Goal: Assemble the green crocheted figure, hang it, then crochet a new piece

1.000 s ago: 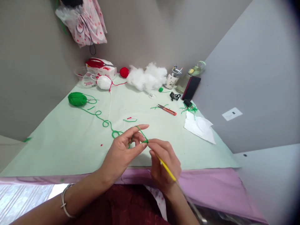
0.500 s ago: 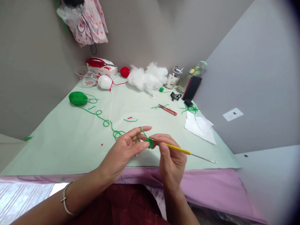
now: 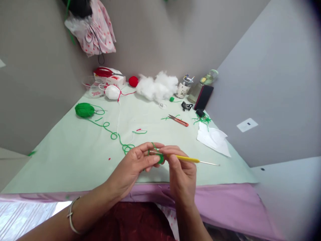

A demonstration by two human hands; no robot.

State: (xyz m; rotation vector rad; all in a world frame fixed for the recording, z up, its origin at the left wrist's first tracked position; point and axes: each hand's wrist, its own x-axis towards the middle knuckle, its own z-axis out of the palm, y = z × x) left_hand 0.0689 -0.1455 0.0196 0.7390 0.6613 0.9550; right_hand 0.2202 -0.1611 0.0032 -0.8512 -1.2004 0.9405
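A small green crochet piece (image 3: 160,158) is pinched between the thumb and fingers of my left hand (image 3: 135,164), with green yarn looped over the index finger. My right hand (image 3: 183,170) grips a crochet hook by its yellow handle (image 3: 187,158). One metal end of the hook reaches left to the green piece; the other points right over the table. Loose green yarn (image 3: 114,135) curls across the table from a green ball (image 3: 84,109) at the left to beside my left hand.
Orange snips (image 3: 178,120) lie beyond my hands. Farther back are white stuffing (image 3: 156,87), a red ball (image 3: 133,81), white yarn (image 3: 112,92), a pen cup (image 3: 184,89), a bottle (image 3: 197,90) and a phone (image 3: 204,97). White paper (image 3: 213,140) lies at the right.
The view has tilted slightly, so the table items sit a little lower. My left index finger has come down nearer my right hand, and the hook's free right end has swung up and left.
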